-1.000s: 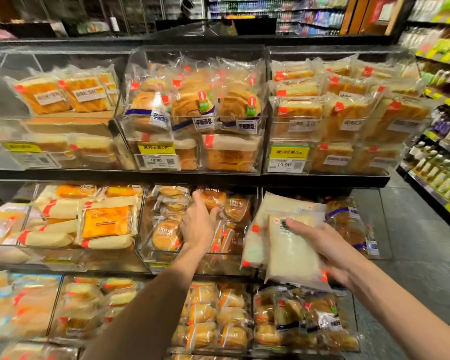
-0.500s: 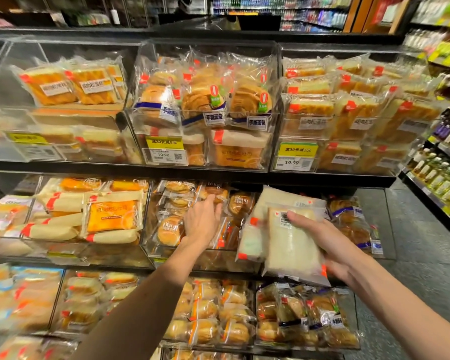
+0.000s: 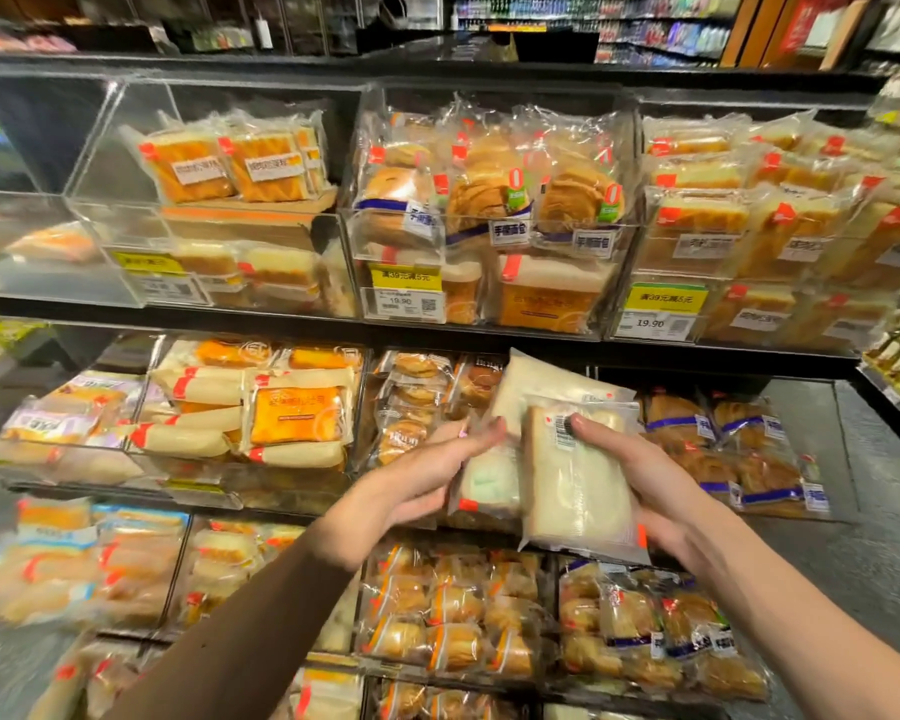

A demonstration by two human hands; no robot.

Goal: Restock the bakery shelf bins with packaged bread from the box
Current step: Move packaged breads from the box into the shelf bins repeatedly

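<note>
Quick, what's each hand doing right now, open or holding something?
Left hand: open, fingers straight, gripping nothing.
Right hand: gripping a stack of clear-wrapped white sliced bread packs.

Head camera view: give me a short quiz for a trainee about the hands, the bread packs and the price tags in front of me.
1. True or false: the right hand holds the white bread packs with its thumb on the barcode.
2. The price tag on the upper middle bin reads: A 19.90, B 9.90, C 29.90.
3. Which hand grips nothing?
Key: 1 true; 2 A; 3 the left hand, its fingers straight beside the packs.
</note>
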